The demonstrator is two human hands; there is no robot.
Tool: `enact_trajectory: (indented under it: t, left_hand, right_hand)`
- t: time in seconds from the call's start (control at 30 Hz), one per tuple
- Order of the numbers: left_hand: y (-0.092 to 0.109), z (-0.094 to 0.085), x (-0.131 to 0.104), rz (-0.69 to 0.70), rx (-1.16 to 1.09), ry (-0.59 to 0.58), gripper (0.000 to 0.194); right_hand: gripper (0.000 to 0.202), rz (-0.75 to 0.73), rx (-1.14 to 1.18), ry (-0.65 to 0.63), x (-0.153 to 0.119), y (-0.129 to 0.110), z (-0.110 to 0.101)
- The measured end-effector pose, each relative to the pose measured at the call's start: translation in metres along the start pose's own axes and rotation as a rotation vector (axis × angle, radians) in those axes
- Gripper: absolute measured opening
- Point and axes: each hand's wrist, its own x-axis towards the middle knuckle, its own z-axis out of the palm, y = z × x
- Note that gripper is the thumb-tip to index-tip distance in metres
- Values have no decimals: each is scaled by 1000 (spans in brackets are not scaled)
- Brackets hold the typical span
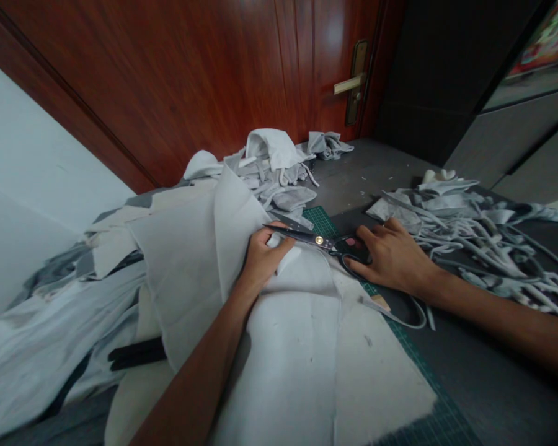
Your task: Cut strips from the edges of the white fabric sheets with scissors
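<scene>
Black-handled scissors [319, 240] lie across the middle of the view, blades pointing left and slightly parted at the handles. My right hand [390, 257] has its fingers through the handle loops. The blades reach over to my left hand [265, 254], whose thumb and fingers pinch the edge of the light grey fabric [292, 353]. This fabric drapes from under my left hand toward the bottom of the view, with a raised fold [235, 217] beside my left wrist. Beneath it, a beige sheet [376, 371] rests on a green cutting mat [411, 353].
Grey fabric scraps [279, 179] are heaped by the wooden door [214, 74]. A pile of narrow strips [483, 229] spreads at the right on the dark table [488, 371]. More cloth [74, 334] is at the left, near a black strap-like object [137, 354].
</scene>
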Motion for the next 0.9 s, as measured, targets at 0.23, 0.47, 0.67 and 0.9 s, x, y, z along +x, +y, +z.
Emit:
enact_trajectory:
  t: [0.23,0.47,0.67,0.9]
  left_hand:
    - [-2,0,-1,-34,-20,5,25]
    - [-1,1,-2,-48,-35,-11,29]
    - [-1,-1,-2,-127,-71,-41,27]
    - [-9,-2,0,-168,-97,-26,31]
  right_hand:
    - [33,12,-3,6,1,3,4]
    - [32,16,70,-33,1,1,7]
    - [31,97,337,-42,2,5,18]
    - [34,232,617,-20,5,10,20]
